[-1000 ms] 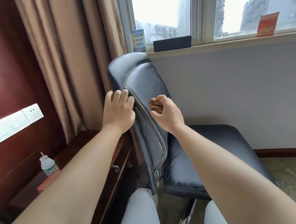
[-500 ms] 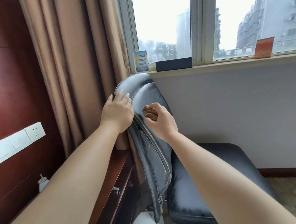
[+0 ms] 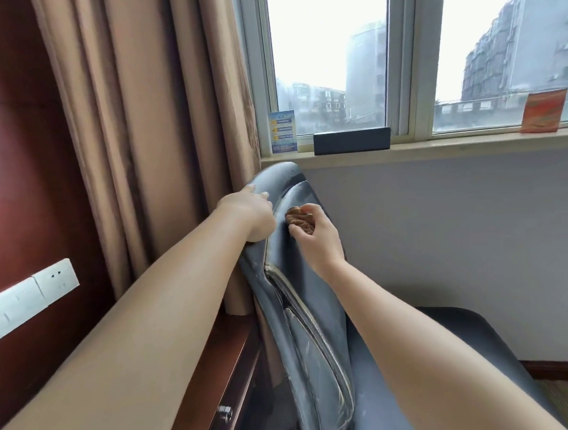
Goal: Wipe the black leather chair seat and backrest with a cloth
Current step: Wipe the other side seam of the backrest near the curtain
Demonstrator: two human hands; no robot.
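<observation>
Fingers (image 3: 309, 213) curl round cloth (image 3: 298, 222) against backrest (image 3: 301, 306).

A single head-worn wide-angle view looks forward and slightly down along both outstretched forearms, close behind the chair backrest (image 3: 302, 313), seen nearly edge-on. It faces the window (image 3: 330, 62) and wall, with the curtain (image 3: 144, 123) at left.

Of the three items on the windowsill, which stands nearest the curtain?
The blue card, at the sill's left end beside the curtain; the black box and orange card stand further right.
</observation>
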